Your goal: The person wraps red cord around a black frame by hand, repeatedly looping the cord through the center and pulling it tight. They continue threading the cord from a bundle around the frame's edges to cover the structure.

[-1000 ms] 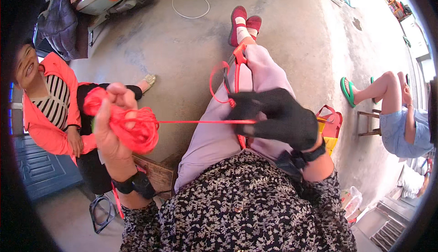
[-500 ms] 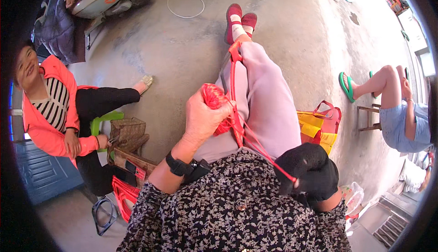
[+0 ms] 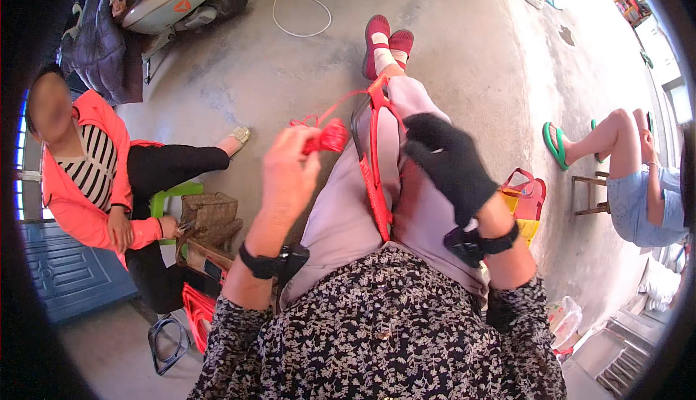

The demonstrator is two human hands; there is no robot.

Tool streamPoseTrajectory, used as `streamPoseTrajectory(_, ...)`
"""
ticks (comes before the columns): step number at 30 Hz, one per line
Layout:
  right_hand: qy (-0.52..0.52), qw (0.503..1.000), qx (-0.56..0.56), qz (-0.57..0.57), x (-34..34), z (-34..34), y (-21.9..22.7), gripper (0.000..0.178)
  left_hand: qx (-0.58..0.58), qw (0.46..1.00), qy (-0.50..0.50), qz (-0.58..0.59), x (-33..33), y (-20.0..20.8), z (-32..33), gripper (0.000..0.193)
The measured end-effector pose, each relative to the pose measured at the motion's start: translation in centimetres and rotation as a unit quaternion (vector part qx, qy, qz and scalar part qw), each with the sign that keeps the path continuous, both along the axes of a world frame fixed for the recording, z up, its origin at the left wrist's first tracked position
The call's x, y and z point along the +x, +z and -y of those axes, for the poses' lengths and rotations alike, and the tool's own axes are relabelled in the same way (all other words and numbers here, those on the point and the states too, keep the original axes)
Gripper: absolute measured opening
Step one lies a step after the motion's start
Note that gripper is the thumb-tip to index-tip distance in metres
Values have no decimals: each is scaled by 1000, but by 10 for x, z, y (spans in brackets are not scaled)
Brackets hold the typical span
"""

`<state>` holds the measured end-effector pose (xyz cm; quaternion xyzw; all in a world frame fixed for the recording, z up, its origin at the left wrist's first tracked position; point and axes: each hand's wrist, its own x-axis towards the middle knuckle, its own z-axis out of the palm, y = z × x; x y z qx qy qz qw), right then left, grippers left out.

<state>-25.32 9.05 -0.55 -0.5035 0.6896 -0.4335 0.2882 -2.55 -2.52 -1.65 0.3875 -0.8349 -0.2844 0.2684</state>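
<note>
A bare left hand (image 3: 288,162) grips a red cord bundle (image 3: 332,136) left of a red-and-black frame (image 3: 375,186); the gloved right hand (image 3: 448,159) curls right of it, its grasp unclear. Steady tension would likely prevent tangles. Flanking the frame, a brown bag (image 3: 210,213) left and red-and-yellow bag (image 3: 533,191) right hide their contents.

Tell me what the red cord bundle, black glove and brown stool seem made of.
Red cord bundle: perhaps plastic or synthetic fibre; bright, slightly shiny strands. Black glove: probably knitted fabric; matte, with soft creases. Brown stool: likely wood, dull-finished, judging by its straight bars; grain too small to tell.
</note>
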Motion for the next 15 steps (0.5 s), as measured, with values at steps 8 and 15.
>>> streamPoseTrajectory(8,27,959,86,269,32,22,-31,37,327,917,-21,-227,-33,-17,-21,27)
streamPoseTrajectory(15,-98,962,-158,201,-8,7,22,36,533,790,-111,-283,-1,31,-17,32)
